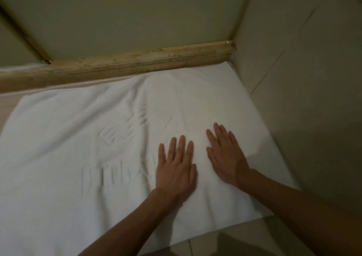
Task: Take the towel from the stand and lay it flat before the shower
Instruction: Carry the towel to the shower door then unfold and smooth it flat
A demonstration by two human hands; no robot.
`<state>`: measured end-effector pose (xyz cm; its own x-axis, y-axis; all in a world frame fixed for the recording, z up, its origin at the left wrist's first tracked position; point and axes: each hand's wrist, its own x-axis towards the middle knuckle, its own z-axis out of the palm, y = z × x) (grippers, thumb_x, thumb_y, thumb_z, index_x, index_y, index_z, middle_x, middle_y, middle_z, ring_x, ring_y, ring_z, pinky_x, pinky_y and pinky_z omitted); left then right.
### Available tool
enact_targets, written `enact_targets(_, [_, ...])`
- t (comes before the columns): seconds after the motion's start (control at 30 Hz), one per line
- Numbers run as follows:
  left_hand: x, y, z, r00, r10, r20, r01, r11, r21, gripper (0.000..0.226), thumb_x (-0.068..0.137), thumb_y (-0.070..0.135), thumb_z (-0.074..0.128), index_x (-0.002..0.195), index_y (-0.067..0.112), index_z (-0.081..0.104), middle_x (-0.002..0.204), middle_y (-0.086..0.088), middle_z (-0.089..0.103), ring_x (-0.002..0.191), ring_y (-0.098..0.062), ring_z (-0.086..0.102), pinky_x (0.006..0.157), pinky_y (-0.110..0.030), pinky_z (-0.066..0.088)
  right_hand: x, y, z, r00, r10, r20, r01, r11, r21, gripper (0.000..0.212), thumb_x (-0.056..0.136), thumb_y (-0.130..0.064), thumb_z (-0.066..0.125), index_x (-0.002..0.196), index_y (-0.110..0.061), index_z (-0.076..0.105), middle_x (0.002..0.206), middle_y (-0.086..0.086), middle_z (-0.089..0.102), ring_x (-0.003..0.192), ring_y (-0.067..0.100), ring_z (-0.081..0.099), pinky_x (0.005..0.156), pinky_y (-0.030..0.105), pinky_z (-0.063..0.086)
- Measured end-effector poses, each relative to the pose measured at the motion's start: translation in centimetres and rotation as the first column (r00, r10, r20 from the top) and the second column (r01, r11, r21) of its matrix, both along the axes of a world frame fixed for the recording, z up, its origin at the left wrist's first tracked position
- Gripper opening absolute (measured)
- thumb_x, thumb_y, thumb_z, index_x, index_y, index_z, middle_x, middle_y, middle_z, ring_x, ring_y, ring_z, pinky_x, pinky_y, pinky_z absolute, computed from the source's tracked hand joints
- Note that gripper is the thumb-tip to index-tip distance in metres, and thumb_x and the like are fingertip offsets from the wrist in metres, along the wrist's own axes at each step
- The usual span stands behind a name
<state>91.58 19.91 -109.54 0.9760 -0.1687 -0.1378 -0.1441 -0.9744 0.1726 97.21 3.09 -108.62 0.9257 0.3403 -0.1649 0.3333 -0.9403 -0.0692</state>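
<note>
Pressing palms-down on the white towel [78, 138], left hand [176, 167] and right hand [225, 158] lie side by side, fingers straight, gripping nothing. Towel is spread on the tiled floor [215, 242] against a worn tan curb [137, 62]. Its left and near edges are cut off. Embossed lettering is blurred, unreadable. Soft terry, shallow wrinkles.

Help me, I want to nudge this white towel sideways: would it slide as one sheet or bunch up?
Probably bunch: the towel looks soft and floppy, with shallow wrinkles near the curb. Its embossed lettering suggests thick pile, so likely weighty for cloth. On smooth floor tile it might slide somewhat under the flat left hand and right hand.
</note>
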Motion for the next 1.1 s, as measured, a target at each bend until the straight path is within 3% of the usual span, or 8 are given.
enact_targets(0.37, [-2.0, 2.3, 1.4, 0.995, 0.069, -0.067, -0.070, 0.997, -0.018, 0.065, 0.094, 0.051, 0.004, 0.149, 0.022, -0.014, 0.156, -0.011, -0.022, 0.141, -0.029, -0.025, 0.114, -0.054, -0.012, -1.2, 0.8, 1.5, 0.996, -0.047, -0.070, 0.050, 0.998, 0.042, 0.057, 0.101, -0.035, 0.020, 0.151, -0.013, 0.003, 0.159, 0.015, -0.006, 0.146, 0.026, -0.007, 0.118, 0.035, -0.004])
enact_targets(0.5, [-4.0, -0.5, 2.1, 0.997, -0.001, -0.073, -0.004, 0.997, -0.074, 0.066, 0.094, 0.053, 0.001, 0.151, 0.022, -0.011, 0.157, -0.011, -0.019, 0.141, -0.028, -0.026, 0.114, -0.053, -0.013, -4.0, 0.5, 1.9, 0.994, 0.094, -0.062, -0.089, 0.993, 0.076, 0.056, 0.101, -0.034, 0.020, 0.150, -0.013, 0.002, 0.159, 0.015, -0.007, 0.146, 0.025, -0.009, 0.118, 0.034, -0.006])
enact_targets(0.67, [-6.1, -2.9, 1.5, 0.993, -0.038, -0.112, 0.037, 0.999, -0.005, 0.067, 0.093, 0.057, -0.003, 0.147, 0.023, -0.020, 0.154, -0.008, -0.028, 0.139, -0.029, -0.032, 0.111, -0.055, -0.017, -6.9, -0.2, 1.3, 0.984, 0.162, -0.073, -0.162, 0.987, 0.014, 0.056, 0.101, -0.035, 0.015, 0.150, -0.012, 0.002, 0.158, 0.015, -0.007, 0.145, 0.026, -0.010, 0.119, 0.040, -0.005])
enact_targets(0.9, [-7.2, -0.1, 0.8, 0.998, -0.017, -0.065, 0.021, 0.998, 0.064, 0.068, 0.089, 0.060, -0.009, 0.149, 0.028, -0.016, 0.156, -0.005, -0.022, 0.141, -0.027, -0.026, 0.112, -0.057, -0.012, -7.2, -0.5, 0.9, 0.986, 0.161, -0.053, -0.162, 0.987, -0.008, 0.058, 0.100, -0.038, 0.016, 0.151, -0.012, 0.005, 0.158, 0.014, -0.005, 0.146, 0.026, -0.008, 0.119, 0.041, -0.002])
enact_targets(1.1, [-9.5, 4.3, 0.8, 0.997, 0.066, -0.040, -0.064, 0.997, 0.034, 0.066, 0.093, 0.056, 0.003, 0.151, 0.026, -0.009, 0.158, -0.008, -0.015, 0.143, -0.025, -0.023, 0.116, -0.051, -0.008, -7.2, -0.3, 0.6, 0.987, 0.154, -0.041, -0.155, 0.988, -0.022, 0.058, 0.099, -0.038, 0.012, 0.151, -0.013, 0.005, 0.159, 0.014, -0.004, 0.146, 0.025, -0.005, 0.119, 0.039, -0.002])
